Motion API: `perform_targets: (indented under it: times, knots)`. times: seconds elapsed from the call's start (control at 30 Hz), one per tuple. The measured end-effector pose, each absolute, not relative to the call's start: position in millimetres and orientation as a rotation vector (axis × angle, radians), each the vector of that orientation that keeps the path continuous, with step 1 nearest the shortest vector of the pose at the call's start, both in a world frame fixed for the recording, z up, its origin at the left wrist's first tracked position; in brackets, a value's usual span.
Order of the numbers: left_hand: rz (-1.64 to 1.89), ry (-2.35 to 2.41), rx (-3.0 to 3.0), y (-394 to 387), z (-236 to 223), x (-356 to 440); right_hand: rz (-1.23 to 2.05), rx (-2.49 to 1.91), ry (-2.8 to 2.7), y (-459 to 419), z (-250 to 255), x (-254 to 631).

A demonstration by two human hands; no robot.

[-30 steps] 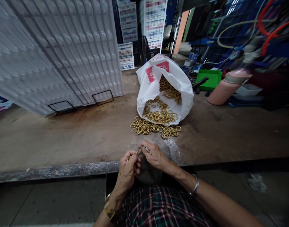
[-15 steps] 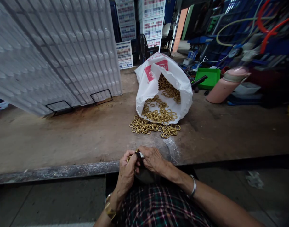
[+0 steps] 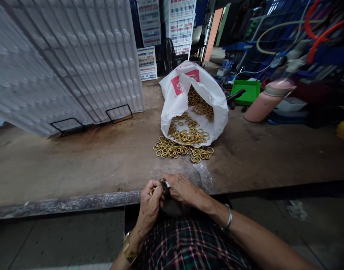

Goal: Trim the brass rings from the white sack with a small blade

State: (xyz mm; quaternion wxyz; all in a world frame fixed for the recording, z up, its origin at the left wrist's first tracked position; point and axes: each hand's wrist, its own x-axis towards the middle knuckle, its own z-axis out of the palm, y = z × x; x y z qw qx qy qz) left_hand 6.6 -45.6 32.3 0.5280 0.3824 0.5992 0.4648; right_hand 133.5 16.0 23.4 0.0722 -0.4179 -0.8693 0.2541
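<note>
My left hand [image 3: 150, 202] is closed at the table's front edge, its fingers pinched around a brass ring [image 3: 152, 191]. Against it, my right hand [image 3: 183, 189] is also closed. A small dark piece with a white part [image 3: 165, 184] shows between the fingertips of both hands; its kind is unclear and the fingers hide most of it. Beyond the hands, many loose brass rings [image 3: 172, 150] lie in a pile on the table, spilling from the mouth of a white plastic sack [image 3: 220, 101] with red print. More rings are inside the sack.
Stacked white ribbed plastic trays [image 3: 104, 56] stand at the left of the brown table [image 3: 76, 165], with black wire loops [image 3: 118, 113] at their base. Right of the sack are a green tray [image 3: 246, 93] and a pink bottle [image 3: 266, 101]. White crates [image 3: 181, 28] are stacked behind.
The whole view has shifted slightly. Both hands stay together at the table edge, with only small finger movement around the dark piece; the rings and sack lie as before.
</note>
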Motion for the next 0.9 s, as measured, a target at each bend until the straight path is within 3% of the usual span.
perform_targets:
  times: [0.23,0.53,0.9]
  knots:
    - [0.687,1.194,0.906,-81.1,48.7,3.3,0.49,-1.588,-2.582,36.0,23.4,135.5]
    - [0.586,1.317,0.6,-88.6,-45.8,-16.8,0.276,-1.561,-2.325,59.2,6.9,158.0]
    - [0.699,1.536,1.178,-56.3,-97.5,-8.4,0.189,-1.523,-2.386,58.4,-3.3,159.0]
